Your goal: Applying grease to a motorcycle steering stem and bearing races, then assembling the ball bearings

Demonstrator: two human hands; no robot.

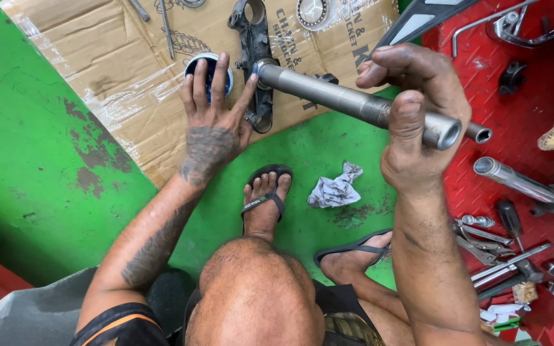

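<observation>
My right hand (pixel 411 118) grips a long grey metal tube (pixel 341 97) near its open near end, holding it slanted over the floor. The tube's far end rests beside a black forked bracket (pixel 254 45) lying on flattened cardboard (pixel 104 57). My left hand (pixel 216 122) reaches forward with fingers spread; the fingertips dip into a small round blue tin (pixel 190 64) on the cardboard, and the thumb touches the tube's far end.
A crumpled grey rag (pixel 336 187) lies on the green floor (pixel 40 166) by my sandalled foot (pixel 265 198). On the red tread-plate floor (pixel 520 122) at right lie another metal tube (pixel 514 179), wrenches, pliers and sockets (pixel 501 250). A bearing ring (pixel 313 11) sits on the cardboard.
</observation>
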